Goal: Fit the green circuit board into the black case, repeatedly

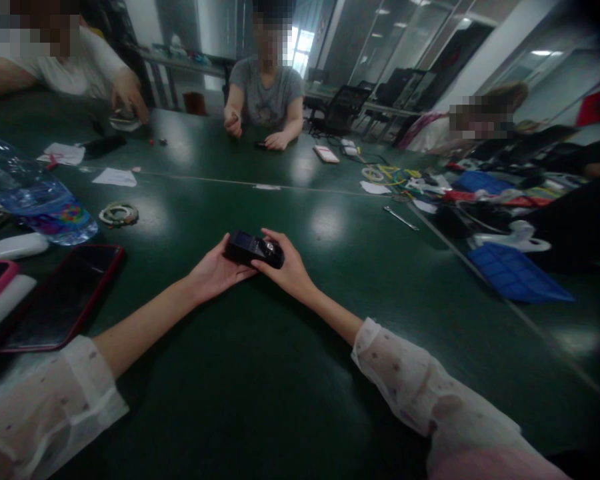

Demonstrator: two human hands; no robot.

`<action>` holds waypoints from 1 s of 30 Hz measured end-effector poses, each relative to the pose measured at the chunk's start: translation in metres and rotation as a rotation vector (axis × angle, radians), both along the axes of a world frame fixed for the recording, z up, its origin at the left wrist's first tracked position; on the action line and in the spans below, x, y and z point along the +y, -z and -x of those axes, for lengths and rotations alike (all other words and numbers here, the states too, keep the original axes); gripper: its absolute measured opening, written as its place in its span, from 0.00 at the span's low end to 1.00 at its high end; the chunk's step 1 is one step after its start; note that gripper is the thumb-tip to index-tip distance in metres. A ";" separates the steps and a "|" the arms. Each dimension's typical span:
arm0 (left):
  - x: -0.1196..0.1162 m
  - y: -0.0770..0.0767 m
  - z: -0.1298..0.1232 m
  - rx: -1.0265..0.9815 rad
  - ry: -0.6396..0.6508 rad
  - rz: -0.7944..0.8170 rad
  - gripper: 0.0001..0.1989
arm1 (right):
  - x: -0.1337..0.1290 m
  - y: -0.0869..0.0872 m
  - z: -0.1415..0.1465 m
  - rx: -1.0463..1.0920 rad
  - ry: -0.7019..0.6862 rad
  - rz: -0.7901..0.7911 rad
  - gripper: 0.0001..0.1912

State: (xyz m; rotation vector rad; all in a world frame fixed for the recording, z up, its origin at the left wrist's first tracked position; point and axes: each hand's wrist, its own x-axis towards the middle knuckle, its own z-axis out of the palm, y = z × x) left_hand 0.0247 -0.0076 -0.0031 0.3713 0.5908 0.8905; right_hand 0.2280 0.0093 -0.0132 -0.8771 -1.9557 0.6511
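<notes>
Holding a small black device (247, 252) btwn both hands: L hand (219, 265) cups its left end, fingers along the near/under side; R hand (289, 263) grips the right end, thumb on the near side, index finger past the far edge. So it sits right in the grasp of both, over the green table (280, 347) (can't tell if it touches the surface). Red-edged phone (70, 297) & water bottle (55, 210) are off left, blue tray (517, 272) well apart on the right.
</notes>
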 end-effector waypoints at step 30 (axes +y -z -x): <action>0.001 0.006 0.003 -0.032 0.053 -0.039 0.32 | -0.003 -0.003 0.001 -0.126 0.002 0.031 0.24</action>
